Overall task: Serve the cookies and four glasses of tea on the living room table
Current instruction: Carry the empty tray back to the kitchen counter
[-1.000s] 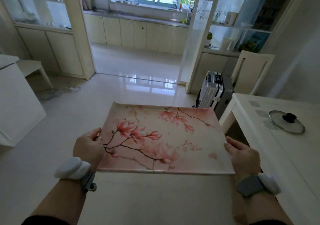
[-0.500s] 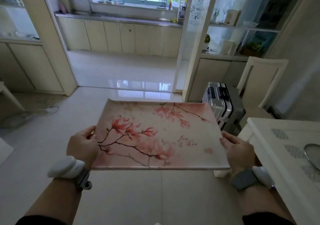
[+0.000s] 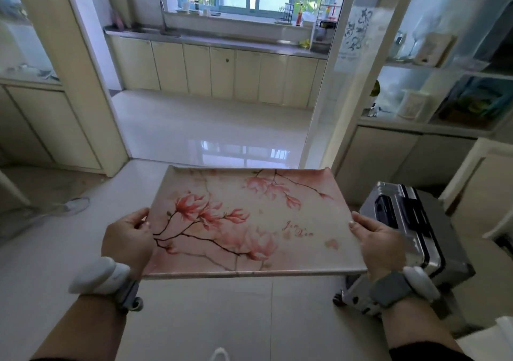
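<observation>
I carry a rectangular pink tray (image 3: pixel 249 194) printed with magnolia blossoms, level in front of me with nothing on it. My left hand (image 3: pixel 126 242) grips its left edge, thumb on top. My right hand (image 3: pixel 379 242) grips its right edge the same way. Both wrists wear white and grey bands. No cookies or tea glasses are in view.
A doorway (image 3: pixel 211 127) straight ahead opens onto a kitchen with a counter (image 3: pixel 211 37), sink and window. A silver suitcase (image 3: pixel 408 233) stands close on my right, by a glass-fronted cabinet (image 3: pixel 433 88) and a white chair (image 3: pixel 483 188). A cabinet (image 3: pixel 41 116) flanks the left. The floor is glossy tile.
I have walked forward and turned right toward the kitchen doorway. The white table with the pot lid has slid out of view; the suitcase is now beside my right hand. My grip is unchanged.
</observation>
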{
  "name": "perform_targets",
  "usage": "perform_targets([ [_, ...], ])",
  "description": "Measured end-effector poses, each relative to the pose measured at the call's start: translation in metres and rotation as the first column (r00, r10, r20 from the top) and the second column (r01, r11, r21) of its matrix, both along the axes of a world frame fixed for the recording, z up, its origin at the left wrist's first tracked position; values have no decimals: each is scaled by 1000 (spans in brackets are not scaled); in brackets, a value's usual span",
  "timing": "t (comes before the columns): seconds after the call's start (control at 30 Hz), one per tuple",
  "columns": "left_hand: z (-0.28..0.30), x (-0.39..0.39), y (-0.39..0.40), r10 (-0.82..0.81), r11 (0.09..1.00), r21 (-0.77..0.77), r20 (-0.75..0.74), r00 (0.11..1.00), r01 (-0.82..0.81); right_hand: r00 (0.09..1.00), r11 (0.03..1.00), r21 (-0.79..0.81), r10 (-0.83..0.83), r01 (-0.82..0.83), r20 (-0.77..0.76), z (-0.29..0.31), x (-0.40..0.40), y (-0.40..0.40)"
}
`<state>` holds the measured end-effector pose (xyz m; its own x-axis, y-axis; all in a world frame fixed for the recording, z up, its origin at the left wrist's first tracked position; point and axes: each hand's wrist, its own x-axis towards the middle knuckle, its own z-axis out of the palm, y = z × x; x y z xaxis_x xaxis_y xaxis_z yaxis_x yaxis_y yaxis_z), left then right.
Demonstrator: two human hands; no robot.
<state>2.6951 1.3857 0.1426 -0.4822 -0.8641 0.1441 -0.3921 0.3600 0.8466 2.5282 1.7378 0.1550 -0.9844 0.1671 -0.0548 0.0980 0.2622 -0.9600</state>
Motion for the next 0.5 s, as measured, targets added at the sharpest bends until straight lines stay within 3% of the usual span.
perform_targets([
  [0.1, 7, -74, -42, 27, 999, -31, -4, 1000, -27, 999, 999, 9, -35, 35, -28, 0, -64, -39],
  [0.3, 25, -238, -117, -115, 993, 26, -4, 993, 115, 994, 995, 29, -95, 96, -50, 8, -205, -101],
  [0.5, 14, -362, -154, -141, 989, 48, -1, 990, 141, 992, 992, 42, -122, 123, -12, 4, -321, -135],
])
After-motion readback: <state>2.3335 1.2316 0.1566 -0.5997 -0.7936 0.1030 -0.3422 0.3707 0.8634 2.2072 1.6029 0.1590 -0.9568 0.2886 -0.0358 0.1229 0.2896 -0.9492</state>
